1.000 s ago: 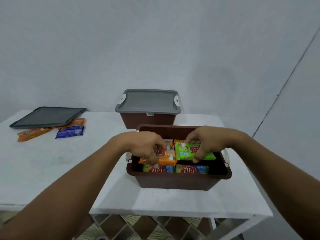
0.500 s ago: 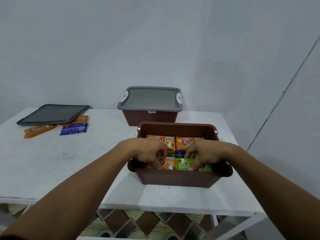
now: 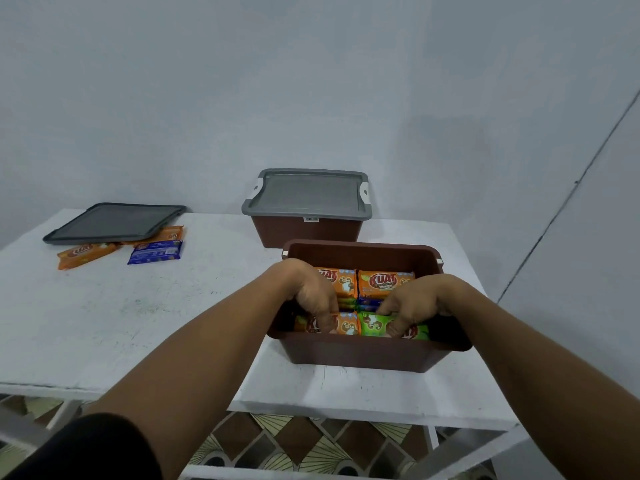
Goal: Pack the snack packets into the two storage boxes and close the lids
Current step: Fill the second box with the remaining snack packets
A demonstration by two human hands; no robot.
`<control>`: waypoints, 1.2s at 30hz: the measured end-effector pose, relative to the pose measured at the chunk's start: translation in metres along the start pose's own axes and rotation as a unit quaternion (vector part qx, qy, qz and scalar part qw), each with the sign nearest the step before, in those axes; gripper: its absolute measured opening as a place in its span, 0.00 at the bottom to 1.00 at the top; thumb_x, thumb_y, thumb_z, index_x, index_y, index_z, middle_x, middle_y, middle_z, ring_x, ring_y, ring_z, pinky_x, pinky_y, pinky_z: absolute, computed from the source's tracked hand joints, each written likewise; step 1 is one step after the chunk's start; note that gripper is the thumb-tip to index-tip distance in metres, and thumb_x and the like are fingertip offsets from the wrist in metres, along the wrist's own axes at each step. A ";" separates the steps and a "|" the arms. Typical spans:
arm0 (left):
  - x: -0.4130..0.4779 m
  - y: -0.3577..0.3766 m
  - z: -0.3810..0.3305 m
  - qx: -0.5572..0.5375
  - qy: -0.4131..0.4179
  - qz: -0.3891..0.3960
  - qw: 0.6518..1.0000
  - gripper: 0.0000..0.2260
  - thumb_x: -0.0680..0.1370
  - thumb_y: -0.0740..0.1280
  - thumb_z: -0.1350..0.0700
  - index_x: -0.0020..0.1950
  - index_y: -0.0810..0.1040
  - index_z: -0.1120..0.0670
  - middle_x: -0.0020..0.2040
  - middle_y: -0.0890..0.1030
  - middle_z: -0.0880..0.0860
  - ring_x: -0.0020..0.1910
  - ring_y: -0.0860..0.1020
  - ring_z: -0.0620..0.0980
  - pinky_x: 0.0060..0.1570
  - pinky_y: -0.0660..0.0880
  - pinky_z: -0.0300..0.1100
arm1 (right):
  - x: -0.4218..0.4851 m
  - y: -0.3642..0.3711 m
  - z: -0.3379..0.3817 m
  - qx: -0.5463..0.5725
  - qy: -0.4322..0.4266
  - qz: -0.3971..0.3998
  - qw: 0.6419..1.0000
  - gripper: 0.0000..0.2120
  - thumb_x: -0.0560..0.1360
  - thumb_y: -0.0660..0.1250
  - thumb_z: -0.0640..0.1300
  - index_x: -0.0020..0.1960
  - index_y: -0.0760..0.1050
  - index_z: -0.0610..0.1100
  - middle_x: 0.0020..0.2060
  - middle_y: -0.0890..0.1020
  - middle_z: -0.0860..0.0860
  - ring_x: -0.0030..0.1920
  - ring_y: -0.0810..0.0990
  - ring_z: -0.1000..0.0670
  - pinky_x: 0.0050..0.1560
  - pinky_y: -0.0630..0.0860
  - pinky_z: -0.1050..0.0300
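The step in hand was the filling of the open brown plastic storage box, which stood at the near right part of the white bench. Both hands were inside it, over the front row. The left hand had its fingers curled down on an orange snack packet. The right hand had its fingers curled on a green snack packet just beside it. Each hand gripped its packet and, as I judge, was settling it into place. Two more orange packets lay in the back row.

The second brown storage box stood just behind, with its grey lid already on. Far to the left rested a loose dark grey plastic lid, with a long orange packet and a blue packet at its near edge.

The next move, I think, called for releasing both packets, then reaching well to the left for the packets outside and for the loose lid. The box looked nearly full, so the packets needed to lie flat, or the lid might not close.
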State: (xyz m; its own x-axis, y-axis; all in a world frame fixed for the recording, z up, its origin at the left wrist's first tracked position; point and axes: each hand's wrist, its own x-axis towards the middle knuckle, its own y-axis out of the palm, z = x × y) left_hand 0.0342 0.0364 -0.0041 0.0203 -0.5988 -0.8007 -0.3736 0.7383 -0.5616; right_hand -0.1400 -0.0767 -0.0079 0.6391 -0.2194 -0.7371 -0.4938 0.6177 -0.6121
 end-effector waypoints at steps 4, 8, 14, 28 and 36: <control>0.003 0.003 0.004 0.004 0.009 -0.018 1.000 0.18 0.81 0.69 0.49 0.70 0.77 0.51 0.65 0.78 0.52 0.64 0.76 0.54 0.63 0.73 0.48 | -0.001 0.001 0.001 0.001 0.005 -0.011 1.000 0.18 0.78 0.69 0.52 0.67 0.78 0.51 0.61 0.80 0.52 0.60 0.78 0.49 0.65 0.73 0.52; -0.005 0.006 0.003 0.019 0.044 -0.061 0.997 0.22 0.80 0.69 0.45 0.72 0.76 0.50 0.66 0.77 0.51 0.64 0.75 0.52 0.63 0.72 0.46 | -0.001 0.003 -0.001 -0.002 0.007 -0.024 1.000 0.20 0.75 0.71 0.55 0.66 0.78 0.52 0.60 0.80 0.52 0.59 0.78 0.51 0.65 0.74 0.52; -0.047 0.008 0.027 -0.166 0.170 -0.338 0.911 0.04 0.77 0.73 0.57 0.49 0.85 0.57 0.39 0.85 0.42 0.39 0.82 0.41 0.45 0.79 0.40 | -0.027 -0.030 0.038 0.028 -0.091 -0.187 0.978 0.09 0.70 0.76 0.56 0.49 0.84 0.58 0.40 0.85 0.59 0.42 0.82 0.62 0.49 0.77 0.59; -0.121 0.048 0.241 -0.312 0.050 -0.487 0.814 0.05 0.78 0.72 0.55 0.45 0.83 0.56 0.38 0.84 0.49 0.33 0.79 0.40 0.30 0.71 0.29 | 0.069 -0.070 0.264 0.038 -0.204 -0.352 0.913 0.02 0.73 0.74 0.48 0.42 0.84 0.53 0.35 0.84 0.58 0.36 0.81 0.60 0.33 0.75 0.68; -0.113 0.081 0.442 -0.264 -0.088 -0.482 0.831 0.05 0.79 0.69 0.57 0.54 0.82 0.53 0.53 0.83 0.52 0.50 0.81 0.51 0.45 0.79 0.41 | 0.210 -0.084 0.382 -0.012 -0.129 -0.307 0.943 0.18 0.75 0.73 0.48 0.65 0.79 0.47 0.62 0.80 0.50 0.58 0.79 0.49 0.55 0.73 0.60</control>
State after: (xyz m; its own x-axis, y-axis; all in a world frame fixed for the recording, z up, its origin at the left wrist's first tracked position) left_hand 0.4113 0.3006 -0.0511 0.6642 -0.7436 -0.0766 -0.4592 -0.3249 -0.8268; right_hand 0.2607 0.1141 -0.0018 0.9297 -0.3369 -0.1488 0.0055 0.4166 -0.9091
